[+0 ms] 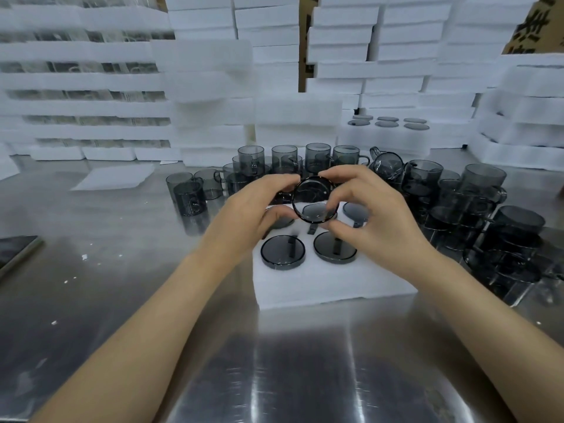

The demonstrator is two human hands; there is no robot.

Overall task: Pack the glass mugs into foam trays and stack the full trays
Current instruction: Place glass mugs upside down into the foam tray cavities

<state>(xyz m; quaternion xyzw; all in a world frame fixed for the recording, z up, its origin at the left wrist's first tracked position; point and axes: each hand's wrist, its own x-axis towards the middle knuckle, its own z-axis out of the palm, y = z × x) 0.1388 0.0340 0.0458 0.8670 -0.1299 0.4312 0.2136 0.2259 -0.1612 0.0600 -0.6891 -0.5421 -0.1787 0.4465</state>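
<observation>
Both hands hold one smoky grey glass mug (314,199) tipped so its open mouth faces me, above the far part of a white foam tray (332,282). My left hand (259,206) grips the mug's left side with thumb and fingers; my right hand (363,206) pinches its right rim. Several mugs sit bottom-up in the tray's holes, two nearest me (283,252) (335,247). Loose mugs (190,193) stand behind the tray and piled mugs (476,206) lie to its right.
The steel table (122,270) holds a flat foam sheet (116,177) at back left and a dark tablet (15,251) at the left edge. Tall stacks of foam trays (85,87) wall the back; a filled tray (387,129) tops a stack at back right.
</observation>
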